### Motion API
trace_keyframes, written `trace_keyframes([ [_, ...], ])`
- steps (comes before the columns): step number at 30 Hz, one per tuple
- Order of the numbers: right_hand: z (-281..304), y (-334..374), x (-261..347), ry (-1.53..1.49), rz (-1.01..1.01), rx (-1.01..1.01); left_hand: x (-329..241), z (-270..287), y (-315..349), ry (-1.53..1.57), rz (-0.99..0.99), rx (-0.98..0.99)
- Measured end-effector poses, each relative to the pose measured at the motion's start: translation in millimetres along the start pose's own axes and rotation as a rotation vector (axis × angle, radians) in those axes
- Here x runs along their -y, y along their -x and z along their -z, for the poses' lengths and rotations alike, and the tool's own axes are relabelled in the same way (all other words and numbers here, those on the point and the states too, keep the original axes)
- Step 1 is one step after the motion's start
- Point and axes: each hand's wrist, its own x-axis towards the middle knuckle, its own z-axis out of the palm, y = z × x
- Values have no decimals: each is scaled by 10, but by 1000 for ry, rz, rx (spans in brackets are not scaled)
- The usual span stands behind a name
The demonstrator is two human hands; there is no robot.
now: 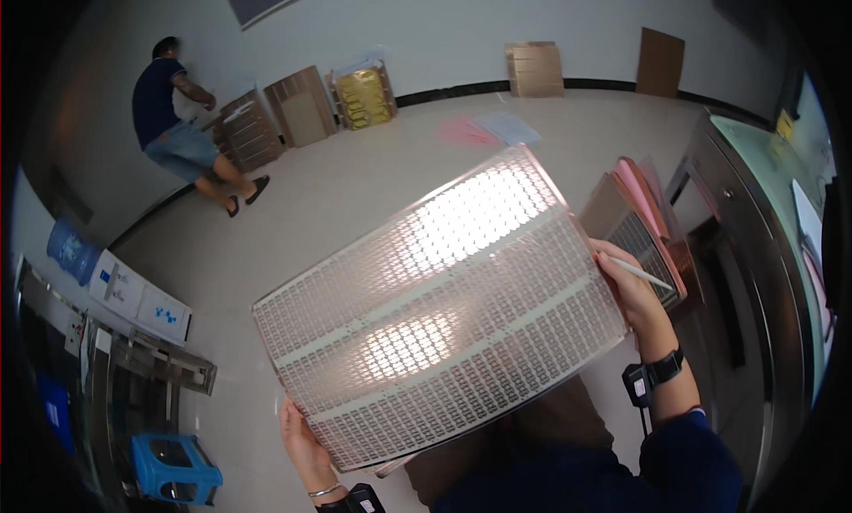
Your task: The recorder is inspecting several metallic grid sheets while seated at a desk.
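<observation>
A large thin rectangular panel (435,318), patterned with rows of small repeated metallic shapes like a circuit board sheet, is held tilted before me. Light glares off it in two bright patches. My left hand (303,442) grips its lower left edge, with fingers partly hidden behind it. At the right edge, my right hand (627,282) holds the panel and also has a white pen (643,273) between its fingers. Part of another edge shows beneath the panel; I cannot tell what it belongs to.
A rack with pink sheets and boards (637,202) stands right, beside a glass-topped metal bench (737,185). Boards (302,105) lean along the far wall, near a person (173,114). Pink and blue sheets (506,129) lie on the floor. At left are a water dispenser (133,291) and blue stool (176,469).
</observation>
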Motion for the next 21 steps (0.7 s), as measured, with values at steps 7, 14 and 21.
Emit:
trace_keyframes([
  [7, -80, -111, -27, -227, -188, -15, 63, 136, -79, -74, 26, 20],
  [14, -205, -137, 20, -219, -275, 72, 46, 245, -78, -143, 110, -62],
  [21, -91, -183, -99, -205, -265, 73, -30, 144, -54, -162, 96, 11],
])
